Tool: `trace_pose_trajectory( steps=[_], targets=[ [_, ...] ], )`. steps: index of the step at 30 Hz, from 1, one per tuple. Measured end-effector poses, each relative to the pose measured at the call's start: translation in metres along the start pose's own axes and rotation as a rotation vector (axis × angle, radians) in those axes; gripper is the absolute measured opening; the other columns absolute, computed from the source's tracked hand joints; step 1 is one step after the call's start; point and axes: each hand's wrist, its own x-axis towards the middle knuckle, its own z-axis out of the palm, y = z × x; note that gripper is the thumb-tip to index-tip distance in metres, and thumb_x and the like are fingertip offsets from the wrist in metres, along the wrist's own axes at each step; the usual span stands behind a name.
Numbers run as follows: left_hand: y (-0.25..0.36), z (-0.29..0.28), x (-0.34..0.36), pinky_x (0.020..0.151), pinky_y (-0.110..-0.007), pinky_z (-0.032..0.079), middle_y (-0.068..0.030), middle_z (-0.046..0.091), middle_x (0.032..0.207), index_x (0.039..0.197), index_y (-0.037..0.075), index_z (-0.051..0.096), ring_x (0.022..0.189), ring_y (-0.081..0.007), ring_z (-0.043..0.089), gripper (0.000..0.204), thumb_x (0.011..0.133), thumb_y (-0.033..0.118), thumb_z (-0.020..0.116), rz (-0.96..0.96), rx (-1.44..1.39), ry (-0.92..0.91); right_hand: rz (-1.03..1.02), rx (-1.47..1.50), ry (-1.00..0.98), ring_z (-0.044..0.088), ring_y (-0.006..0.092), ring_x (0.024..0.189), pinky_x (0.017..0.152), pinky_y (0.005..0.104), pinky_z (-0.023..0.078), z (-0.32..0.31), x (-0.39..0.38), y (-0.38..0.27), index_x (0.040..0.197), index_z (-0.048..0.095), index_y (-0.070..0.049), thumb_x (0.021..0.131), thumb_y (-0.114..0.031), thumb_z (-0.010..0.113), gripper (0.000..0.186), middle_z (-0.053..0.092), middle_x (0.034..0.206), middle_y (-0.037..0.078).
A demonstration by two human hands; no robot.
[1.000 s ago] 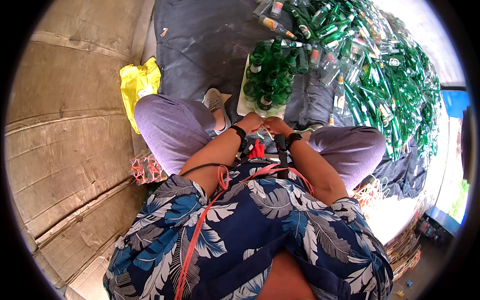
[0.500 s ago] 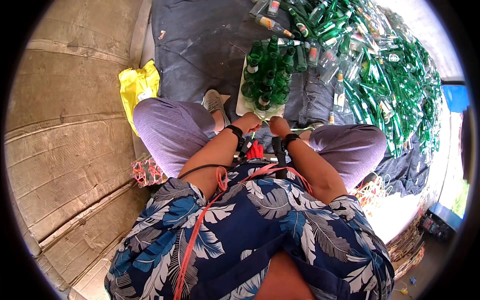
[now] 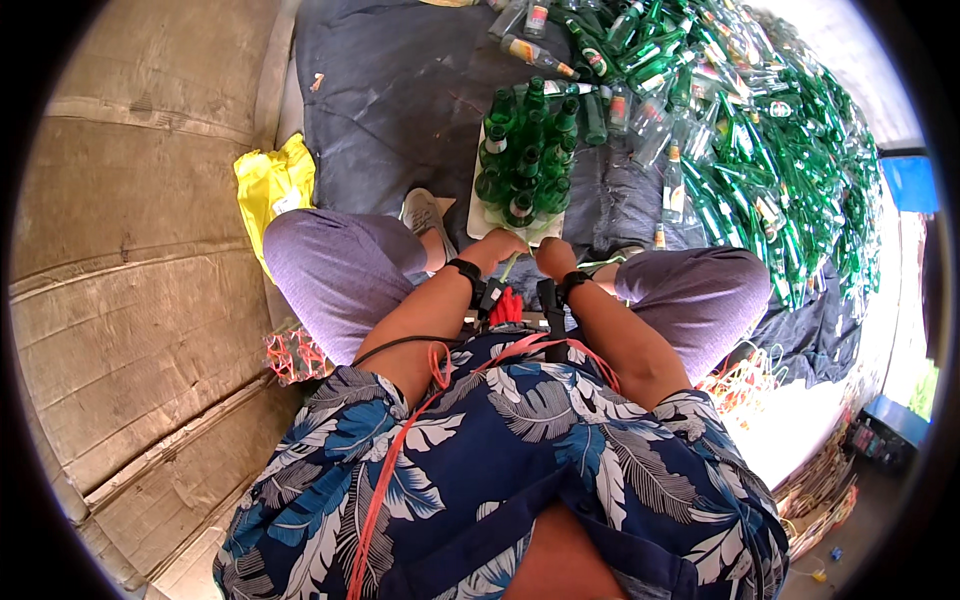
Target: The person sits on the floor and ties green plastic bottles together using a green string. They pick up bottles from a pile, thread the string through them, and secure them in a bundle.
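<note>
My left hand (image 3: 500,243) and my right hand (image 3: 553,257) are closed on a thin pale green cord (image 3: 515,260), a little apart, just this side of several upright green bottles (image 3: 530,140) bunched on a pale board (image 3: 535,230). Both wrists wear black straps. Red cloth or gloves (image 3: 506,308) lie below my hands, between the forearms. A pink cord (image 3: 400,440) hangs across my patterned shirt.
A large heap of loose bottles (image 3: 760,180) fills the right, on dark sheeting (image 3: 370,100). A cardboard surface (image 3: 140,300) is on the left, with a yellow bag (image 3: 270,180) beside my bent knee. Tangled cords (image 3: 745,370) lie beside my right leg.
My hands, close together a second ago, moved slightly apart with the cord between them. The whole view has shifted slightly.
</note>
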Motion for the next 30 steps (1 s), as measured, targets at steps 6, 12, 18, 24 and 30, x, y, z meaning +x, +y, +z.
trace_pose_trajectory(
  steps=[6,12,18,24,30],
  targets=[
    [-0.007,0.021,-0.002,0.078,-0.036,0.043,0.0005,0.064,0.095,0.097,0.011,0.072,0.09,-0.0154,0.055,0.019,0.087,0.027,0.07,-0.016,-0.247,0.112,0.043,0.237,-0.334,0.072,0.037,0.082,0.073,0.0461,0.057,-0.024,-0.004,-0.025,0.086,0.074,-0.002,0.088,-0.025,0.062,0.026,0.073,0.089,0.019],
    [0.0,0.027,-0.006,0.067,-0.028,0.04,0.0009,0.062,0.083,0.089,0.01,0.069,0.075,-0.0118,0.053,0.015,0.087,0.025,0.07,-0.041,-0.343,0.197,-0.399,-0.11,-0.293,0.073,0.0345,0.082,0.071,0.0448,0.058,0.002,0.008,-0.004,0.089,0.073,0.0,0.086,-0.017,0.061,0.021,0.074,0.088,0.019],
    [0.026,0.04,-0.019,0.059,-0.028,0.039,0.0009,0.061,0.075,0.081,0.008,0.068,0.066,-0.0113,0.051,0.018,0.087,0.025,0.072,-0.023,-0.286,0.243,-0.048,0.253,0.128,0.069,0.0358,0.087,0.075,0.0437,0.057,0.041,0.022,0.035,0.092,0.074,-0.013,0.08,-0.019,0.066,0.016,0.071,0.095,0.01],
    [-0.003,0.031,0.001,0.054,-0.03,0.039,-0.0004,0.061,0.066,0.074,0.006,0.068,0.058,-0.0114,0.05,0.027,0.087,0.028,0.074,-0.044,-0.157,0.343,-0.172,0.343,-0.335,0.069,0.0249,0.073,0.067,0.0384,0.057,-0.01,0.012,-0.01,0.086,0.07,-0.008,0.076,-0.021,0.074,0.016,0.071,0.086,0.008],
    [-0.007,0.028,-0.001,0.054,-0.032,0.043,-0.0041,0.064,0.067,0.07,0.003,0.067,0.059,-0.0142,0.057,0.034,0.089,0.031,0.071,0.065,0.013,0.302,0.152,0.368,-0.292,0.072,0.0319,0.074,0.067,0.0422,0.057,-0.025,0.006,-0.019,0.082,0.074,-0.004,0.072,-0.037,0.077,0.035,0.071,0.073,0.014]
  ],
)
